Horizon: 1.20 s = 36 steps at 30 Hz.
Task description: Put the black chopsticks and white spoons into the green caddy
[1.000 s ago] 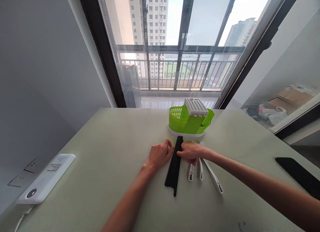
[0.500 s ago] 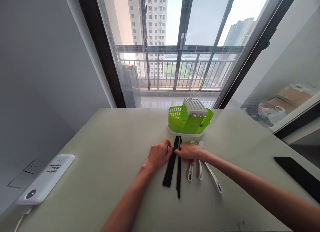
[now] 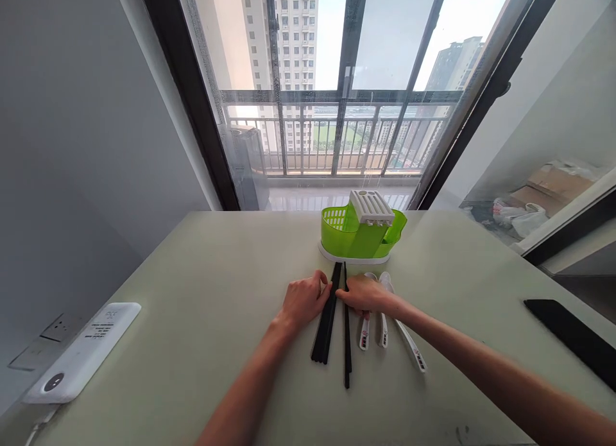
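Note:
Several black chopsticks (image 3: 323, 340) lie side by side on the table. At their left edge, my left hand (image 3: 304, 300) is closed, with its thumb and curled fingers against them. My right hand (image 3: 364, 293) pinches a smaller set of black chopsticks (image 3: 347, 343) just to the right; their lower ends are uneven. Beyond the right hand lie three white spoons: a short spoon (image 3: 364, 338), another short spoon (image 3: 384, 335) and a longer spoon (image 3: 414, 348). The right hand and forearm partly cover them.
A green cutlery basket (image 3: 363, 240) with a white slotted top stands just beyond the chopsticks' far ends. On the left lies a white power strip (image 3: 86, 350) with a cable. A flat black object (image 3: 572, 337) rests at the right edge of the table (image 3: 202, 292).
The chopsticks at my right hand have swung, their near ends shifting right and away from the larger bundle. My left hand has hardly moved. The view has shifted slightly.

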Tool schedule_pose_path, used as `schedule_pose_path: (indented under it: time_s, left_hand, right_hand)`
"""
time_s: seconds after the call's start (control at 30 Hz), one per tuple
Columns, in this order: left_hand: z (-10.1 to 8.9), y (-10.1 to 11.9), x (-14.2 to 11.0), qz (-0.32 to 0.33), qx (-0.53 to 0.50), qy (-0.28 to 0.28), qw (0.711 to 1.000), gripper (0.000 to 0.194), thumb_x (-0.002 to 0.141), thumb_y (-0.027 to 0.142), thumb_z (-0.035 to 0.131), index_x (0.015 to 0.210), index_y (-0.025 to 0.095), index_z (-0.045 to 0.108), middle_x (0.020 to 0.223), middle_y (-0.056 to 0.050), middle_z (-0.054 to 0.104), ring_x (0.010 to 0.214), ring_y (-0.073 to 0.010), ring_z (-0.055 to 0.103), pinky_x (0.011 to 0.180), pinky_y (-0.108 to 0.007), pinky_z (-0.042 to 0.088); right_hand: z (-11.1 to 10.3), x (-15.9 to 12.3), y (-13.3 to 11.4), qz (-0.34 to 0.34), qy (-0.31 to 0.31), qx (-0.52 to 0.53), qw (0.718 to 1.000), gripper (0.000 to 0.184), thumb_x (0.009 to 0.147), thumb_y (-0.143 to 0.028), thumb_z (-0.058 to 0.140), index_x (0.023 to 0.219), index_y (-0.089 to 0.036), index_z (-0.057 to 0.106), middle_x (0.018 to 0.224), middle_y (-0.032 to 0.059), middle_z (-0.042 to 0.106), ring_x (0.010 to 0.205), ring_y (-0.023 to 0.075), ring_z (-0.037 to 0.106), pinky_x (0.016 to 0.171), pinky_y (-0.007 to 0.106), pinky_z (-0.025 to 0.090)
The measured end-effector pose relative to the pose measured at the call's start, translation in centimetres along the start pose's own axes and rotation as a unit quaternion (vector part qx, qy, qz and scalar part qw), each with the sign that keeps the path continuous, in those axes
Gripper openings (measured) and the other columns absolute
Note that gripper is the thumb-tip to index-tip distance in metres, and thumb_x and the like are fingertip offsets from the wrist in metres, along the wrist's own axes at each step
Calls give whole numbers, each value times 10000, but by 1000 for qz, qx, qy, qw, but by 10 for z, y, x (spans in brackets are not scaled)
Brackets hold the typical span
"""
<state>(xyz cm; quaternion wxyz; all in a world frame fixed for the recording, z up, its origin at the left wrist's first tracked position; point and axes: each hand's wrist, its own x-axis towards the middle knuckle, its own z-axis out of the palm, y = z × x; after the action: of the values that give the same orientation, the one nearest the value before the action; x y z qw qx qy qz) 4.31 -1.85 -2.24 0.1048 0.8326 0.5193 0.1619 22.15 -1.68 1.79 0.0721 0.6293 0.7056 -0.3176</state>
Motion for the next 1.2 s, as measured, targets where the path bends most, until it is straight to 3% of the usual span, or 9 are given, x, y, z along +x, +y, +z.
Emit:
schedule_pose_path:
  time_s: [0.2, 0.37, 0.43, 0.5, 0.67, 0.77, 0.87, 0.97, 1.2]
  left_hand:
    - [1, 5, 0, -54, -58, 30, 996, 250, 1018, 420, 459, 1026, 223, 613, 690, 11, 694, 678, -193, 686, 621, -271, 396]
    - [1, 10, -1, -83, -163, 89, 979, 293, 1005, 466, 480, 949, 216, 621, 643, 26, 642, 581, -155, 591, 586, -259, 375]
    - [-1, 15, -2, -76, -226, 107, 965, 341, 1003, 505, 478, 926, 210, 630, 668, 19, 655, 574, -143, 570, 586, -254, 391]
    - [-6, 22, -3, -52, -298, 102, 948, 385, 1000, 536, 475, 906, 205, 648, 734, 1, 694, 615, -142, 589, 607, -250, 426]
    - [-17, 40, -9, 43, -452, 41, 890, 532, 1033, 573, 364, 954, 200, 736, 994, -45, 767, 951, -195, 687, 919, -289, 503]
    - [-18, 44, -12, 73, -491, 1, 868, 573, 1029, 594, 351, 1091, 189, 752, 1086, -61, 771, 1043, -222, 692, 989, -319, 497]
    - [-16, 44, -14, 94, -471, -11, 877, 479, 985, 568, 503, 1135, 191, 756, 1120, -70, 771, 1056, -236, 696, 979, -327, 507]
    - [-12, 45, -15, 99, -451, -3, 887, 379, 936, 517, 618, 1056, 202, 792, 1072, -72, 782, 1009, -233, 705, 949, -325, 522]
    - [-5, 46, -14, 86, -447, 2, 890, 339, 879, 515, 699, 919, 206, 832, 969, -80, 796, 890, -219, 721, 862, -317, 555]
  right_hand:
    - [-17, -30, 3, -30, 37, 21, 999, 492, 903, -353, 437, 433, -216, 487, 475, 51, 636, 468, 161, 617, 535, 256, 455]
    - [-40, -65, -3, -97, 200, 36, 974, 358, 861, -332, 492, 531, -224, 408, 451, -15, 562, 458, 124, 496, 494, 247, 318]
    - [-46, -77, -5, -124, 276, 30, 953, 353, 865, -349, 495, 566, -228, 351, 489, -29, 517, 471, 115, 416, 487, 258, 260]
    - [-48, -88, -5, -154, 310, 35, 938, 348, 884, -364, 482, 599, -231, 333, 508, -43, 474, 475, 111, 349, 490, 263, 240]
    - [-41, -107, 2, -223, 358, 0, 907, 306, 928, -329, 470, 658, -229, 365, 509, -73, 427, 467, 101, 291, 512, 255, 246]
    - [-36, -111, 5, -242, 392, -23, 887, 292, 935, -304, 484, 676, -229, 373, 506, -83, 410, 460, 96, 276, 517, 251, 248]
    - [-34, -112, 8, -257, 405, -32, 877, 261, 936, -281, 497, 692, -229, 421, 515, -80, 442, 458, 96, 298, 520, 252, 257]
    - [-32, -111, 12, -267, 406, -40, 873, 227, 930, -257, 503, 706, -229, 481, 526, -69, 487, 452, 97, 344, 521, 252, 269]
    - [-26, -107, 18, -266, 394, -52, 878, 257, 964, -283, 475, 723, -226, 540, 535, -56, 531, 451, 99, 374, 525, 267, 267]
